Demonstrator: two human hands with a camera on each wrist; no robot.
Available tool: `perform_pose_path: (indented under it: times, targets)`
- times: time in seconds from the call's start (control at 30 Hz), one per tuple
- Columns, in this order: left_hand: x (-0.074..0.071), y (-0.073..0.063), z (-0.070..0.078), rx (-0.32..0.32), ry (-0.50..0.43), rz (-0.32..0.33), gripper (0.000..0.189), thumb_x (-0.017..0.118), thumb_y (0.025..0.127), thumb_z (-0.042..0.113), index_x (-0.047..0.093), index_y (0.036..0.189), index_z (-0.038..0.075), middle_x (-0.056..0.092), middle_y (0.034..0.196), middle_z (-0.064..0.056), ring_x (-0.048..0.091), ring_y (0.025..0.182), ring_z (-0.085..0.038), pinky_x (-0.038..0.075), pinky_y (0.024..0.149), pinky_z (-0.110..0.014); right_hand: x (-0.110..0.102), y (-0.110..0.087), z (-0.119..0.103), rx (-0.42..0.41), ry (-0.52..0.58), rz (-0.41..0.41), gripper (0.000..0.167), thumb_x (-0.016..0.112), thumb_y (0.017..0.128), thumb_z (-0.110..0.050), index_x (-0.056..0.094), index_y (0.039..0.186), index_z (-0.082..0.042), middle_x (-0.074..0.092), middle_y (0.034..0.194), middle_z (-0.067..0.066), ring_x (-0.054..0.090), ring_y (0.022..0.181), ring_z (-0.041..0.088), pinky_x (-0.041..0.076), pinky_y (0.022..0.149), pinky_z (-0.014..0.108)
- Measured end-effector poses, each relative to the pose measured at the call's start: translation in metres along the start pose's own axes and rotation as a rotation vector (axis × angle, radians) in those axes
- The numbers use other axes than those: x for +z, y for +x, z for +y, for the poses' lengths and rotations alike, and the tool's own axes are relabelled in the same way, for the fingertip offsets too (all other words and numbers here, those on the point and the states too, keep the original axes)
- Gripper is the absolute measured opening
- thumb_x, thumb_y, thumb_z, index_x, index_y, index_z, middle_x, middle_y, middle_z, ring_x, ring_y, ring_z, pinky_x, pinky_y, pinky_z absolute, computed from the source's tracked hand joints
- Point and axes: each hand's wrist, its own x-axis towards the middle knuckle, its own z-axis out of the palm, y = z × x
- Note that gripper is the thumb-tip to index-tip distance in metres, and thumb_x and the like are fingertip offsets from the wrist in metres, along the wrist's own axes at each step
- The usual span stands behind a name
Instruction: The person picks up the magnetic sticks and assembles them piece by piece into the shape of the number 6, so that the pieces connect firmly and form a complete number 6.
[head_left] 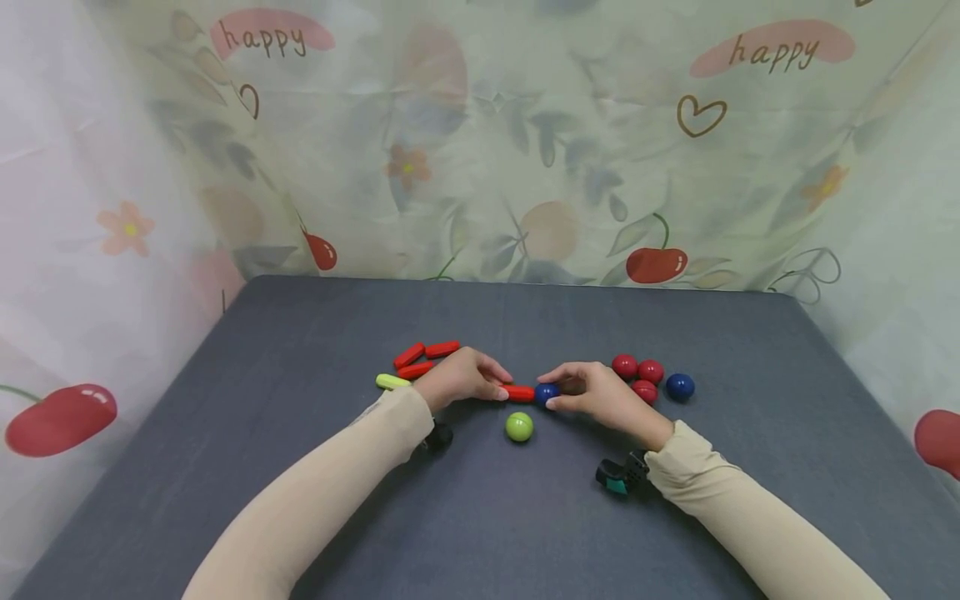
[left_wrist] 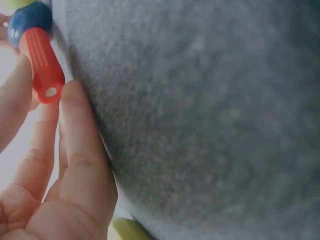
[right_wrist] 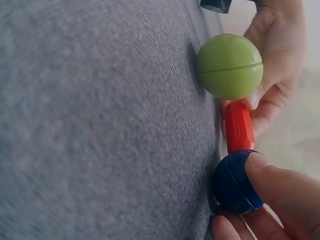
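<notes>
My left hand (head_left: 463,379) pinches the left end of a red ribbed rod (head_left: 519,392) between thumb and fingers. The rod's near end shows a pale round spot in the left wrist view. At its other end the rod meets a blue ball (head_left: 547,394), which my right hand (head_left: 606,400) holds with the thumb on one side and fingers on the other. In the right wrist view, the red rod (right_wrist: 239,126) and blue ball (right_wrist: 236,182) line up end to end. A light green ball (head_left: 519,427) with a seam rests on the table just in front of the rod.
Behind my left hand lie several more rods, red ones (head_left: 409,356) and a yellow-green one (head_left: 392,382). Beyond my right hand sit red balls (head_left: 650,372) and another blue ball (head_left: 680,387). A patterned curtain (head_left: 480,150) hangs along the back of the dark grey table (head_left: 510,533).
</notes>
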Motion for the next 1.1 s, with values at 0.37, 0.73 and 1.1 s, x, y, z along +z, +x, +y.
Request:
perform_pose_path:
  times: [0.37, 0.73, 1.1]
  targets:
    - [-0.009, -0.017, 0.001, -0.024, -0.181, 0.004, 0.035, 0.076, 0.082, 0.009, 0.068, 0.116, 0.006, 0.067, 0.103, -0.008, 0.065, 0.085, -0.016, 0.056, 0.082, -0.031, -0.005, 0.001, 0.001, 0.008, 0.045, -0.032, 0.035, 0.075, 0.085, -0.020, 0.069, 0.119, -0.013, 0.069, 0.116, 0.009, 0.066, 0.105, 0.022, 0.051, 0.092, 0.043]
    - [-0.008, -0.038, 0.017, 0.067, -0.147, -0.020, 0.035, 0.075, 0.085, 0.015, 0.066, 0.118, 0.007, 0.067, 0.106, -0.007, 0.065, 0.090, -0.018, 0.053, 0.089, -0.038, -0.006, 0.002, 0.006, -0.011, 0.064, -0.048, 0.035, 0.074, 0.086, -0.018, 0.067, 0.119, -0.008, 0.069, 0.114, 0.012, 0.067, 0.100, 0.020, 0.053, 0.086, 0.037]
    - [0.010, -0.044, 0.014, 0.147, -0.017, -0.056, 0.028, 0.076, 0.084, 0.015, 0.070, 0.111, 0.010, 0.068, 0.112, -0.008, 0.062, 0.098, -0.016, 0.053, 0.084, -0.031, -0.006, 0.004, 0.008, -0.005, 0.086, -0.057, 0.034, 0.074, 0.086, -0.017, 0.068, 0.118, -0.010, 0.069, 0.113, 0.009, 0.067, 0.099, 0.019, 0.054, 0.087, 0.037]
